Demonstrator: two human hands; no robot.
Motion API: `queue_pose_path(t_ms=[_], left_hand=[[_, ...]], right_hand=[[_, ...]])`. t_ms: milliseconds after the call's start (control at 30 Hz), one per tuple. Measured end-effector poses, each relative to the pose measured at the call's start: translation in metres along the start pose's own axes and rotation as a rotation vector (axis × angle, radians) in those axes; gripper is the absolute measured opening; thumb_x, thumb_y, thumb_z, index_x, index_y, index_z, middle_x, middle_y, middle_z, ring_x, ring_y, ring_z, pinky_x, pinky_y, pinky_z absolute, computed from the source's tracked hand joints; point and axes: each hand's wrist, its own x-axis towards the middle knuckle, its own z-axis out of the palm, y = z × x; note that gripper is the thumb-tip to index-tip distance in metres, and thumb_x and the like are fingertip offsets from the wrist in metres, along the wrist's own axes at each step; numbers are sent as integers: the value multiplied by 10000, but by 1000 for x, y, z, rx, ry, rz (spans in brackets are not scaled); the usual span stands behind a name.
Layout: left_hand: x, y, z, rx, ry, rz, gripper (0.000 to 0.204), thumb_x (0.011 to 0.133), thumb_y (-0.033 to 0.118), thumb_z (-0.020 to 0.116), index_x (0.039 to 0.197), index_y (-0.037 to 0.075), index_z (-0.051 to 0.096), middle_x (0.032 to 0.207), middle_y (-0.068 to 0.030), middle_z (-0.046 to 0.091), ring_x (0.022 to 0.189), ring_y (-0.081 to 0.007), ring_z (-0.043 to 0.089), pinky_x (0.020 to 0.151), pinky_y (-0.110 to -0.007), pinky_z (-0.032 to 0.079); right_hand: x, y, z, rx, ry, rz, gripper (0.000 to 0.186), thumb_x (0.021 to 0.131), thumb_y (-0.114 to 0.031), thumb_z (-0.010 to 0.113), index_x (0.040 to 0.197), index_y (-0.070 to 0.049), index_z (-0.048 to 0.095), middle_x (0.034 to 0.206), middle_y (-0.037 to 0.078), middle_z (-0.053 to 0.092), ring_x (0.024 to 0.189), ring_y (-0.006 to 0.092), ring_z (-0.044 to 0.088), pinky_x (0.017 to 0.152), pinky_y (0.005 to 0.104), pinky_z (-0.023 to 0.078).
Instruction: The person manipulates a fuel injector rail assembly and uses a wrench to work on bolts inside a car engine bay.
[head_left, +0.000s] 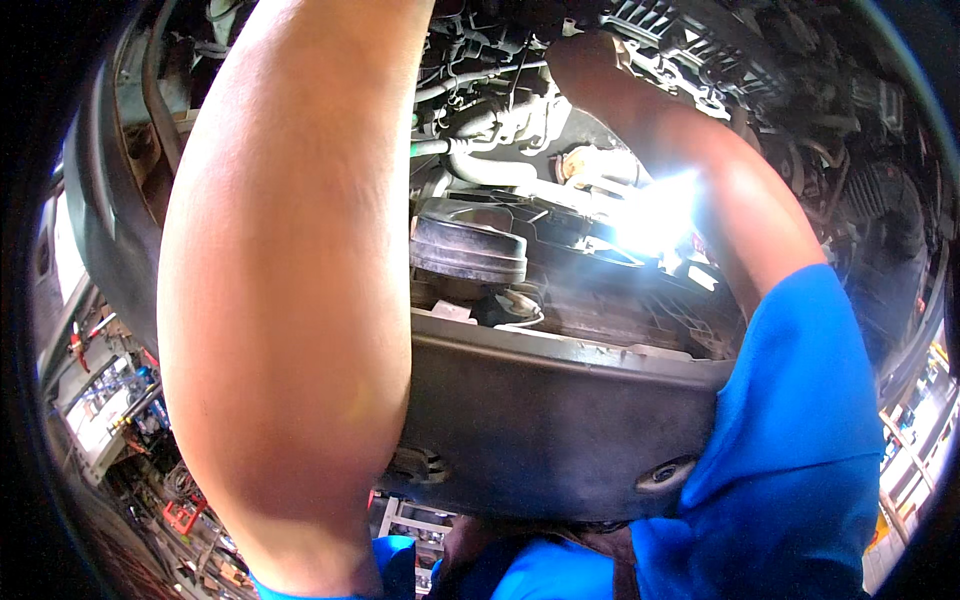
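Observation:
I am beneath a raised vehicle, with both arms reaching up into its underside. My left forearm fills the left of the head view and runs out past the top edge, so my left hand is out of the picture. In shadow, my right hand (588, 72) is up among the hoses and metal parts (500, 125) at the top middle. Its fingers are hidden, and whether it holds anything does not show. Below it lie a pale rounded part (592, 165) and a glaring work light (655, 222). A dark round ribbed part (468, 245) sits beside my left forearm.
A dark plastic bumper (560, 425) spans the space between my arms. A black curved panel (110, 200) is at the far left. Lower left, tools and a red object (183, 515) clutter the workshop. A pale metal rack (410, 522) shows below the bumper.

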Motion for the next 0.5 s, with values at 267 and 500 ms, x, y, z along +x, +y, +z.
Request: queue_pose_path(t_ms=[267, 500], left_hand=[[-5, 0, 10, 23, 8, 49, 237, 948, 282, 420, 1003, 131, 595, 630, 4, 479, 453, -83, 387, 386, -251, 302], [17, -6, -4, -5, 74, -129, 378, 935, 347, 454, 681, 79, 536, 551, 2, 476, 426, -101, 398, 387, -256, 292]], right_hand=[[27, -14, 43, 338, -52, 74, 222, 837, -175, 538, 988, -78, 668, 965, 140, 668, 862, 263, 655, 670, 409, 537], [14, -13, 46, 505, -94, 120, 300, 829, -141, 525, 1106, -83, 625, 1075, 119, 643, 1009, 255, 616, 797, 419, 507]])
